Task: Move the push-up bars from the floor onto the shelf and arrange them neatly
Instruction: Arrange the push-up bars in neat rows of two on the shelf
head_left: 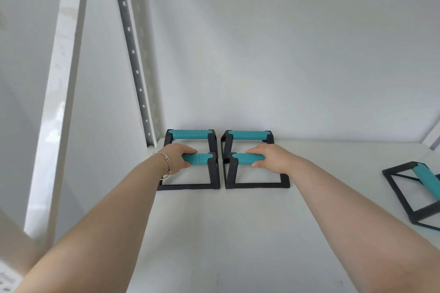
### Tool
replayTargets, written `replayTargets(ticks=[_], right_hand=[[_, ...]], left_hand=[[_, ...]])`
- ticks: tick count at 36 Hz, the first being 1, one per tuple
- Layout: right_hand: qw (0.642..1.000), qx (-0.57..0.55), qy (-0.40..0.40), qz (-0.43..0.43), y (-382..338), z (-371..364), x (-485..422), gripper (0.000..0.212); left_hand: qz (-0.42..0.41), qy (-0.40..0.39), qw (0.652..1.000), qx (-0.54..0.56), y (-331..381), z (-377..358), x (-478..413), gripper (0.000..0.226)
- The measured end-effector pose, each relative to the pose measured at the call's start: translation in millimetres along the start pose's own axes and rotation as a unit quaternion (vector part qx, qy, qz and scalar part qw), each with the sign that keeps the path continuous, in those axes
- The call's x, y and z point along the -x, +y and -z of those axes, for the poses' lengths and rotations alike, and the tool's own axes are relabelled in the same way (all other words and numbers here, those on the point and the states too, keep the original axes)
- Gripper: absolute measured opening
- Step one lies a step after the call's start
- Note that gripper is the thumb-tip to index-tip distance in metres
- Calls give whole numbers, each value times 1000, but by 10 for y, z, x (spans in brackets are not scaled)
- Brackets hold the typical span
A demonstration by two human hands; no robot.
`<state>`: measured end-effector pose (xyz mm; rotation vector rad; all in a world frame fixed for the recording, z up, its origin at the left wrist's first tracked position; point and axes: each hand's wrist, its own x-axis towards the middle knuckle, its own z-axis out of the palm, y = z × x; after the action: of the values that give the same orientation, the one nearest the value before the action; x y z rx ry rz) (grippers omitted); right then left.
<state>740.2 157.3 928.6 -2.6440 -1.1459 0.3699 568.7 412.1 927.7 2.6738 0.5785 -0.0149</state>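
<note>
Several push-up bars with black frames and teal grips stand on the white shelf (238, 233). Two stand against the back wall, the left back bar (190, 134) and the right back bar (247, 135). Directly in front of them stand the left front bar (202, 159) and the right front bar (245, 158), side by side and upright. My left hand (177, 158) is wrapped around the left front bar's grip. My right hand (271, 157) is wrapped around the right front bar's grip. A fifth bar (426, 185) lies at an angle at the shelf's right edge, partly cut off.
A perforated metal upright (133, 52) runs up the shelf's back left corner. A white post (59, 93) stands further left. The white wall (285, 54) closes the back. A cardboard box corner (14, 254) shows at the lower left.
</note>
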Motion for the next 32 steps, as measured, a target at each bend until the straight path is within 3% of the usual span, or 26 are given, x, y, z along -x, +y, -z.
replayTargets(ticks=[7, 12, 19, 32], right_hand=[[999, 12, 27, -17, -90, -43, 74, 53], [993, -24, 103, -57, -91, -103, 199, 58], [960, 3, 244, -135, 89, -182, 512, 54], [917, 72, 308, -245, 1372, 197, 1334, 52]], left_hand=[[55, 1, 997, -60, 230, -34, 42, 50], [91, 64, 988, -108, 511, -182, 69, 25], [12, 147, 984, -97, 1001, -527, 60, 36], [-98, 112, 983, -103, 2686, -1153, -54, 47]])
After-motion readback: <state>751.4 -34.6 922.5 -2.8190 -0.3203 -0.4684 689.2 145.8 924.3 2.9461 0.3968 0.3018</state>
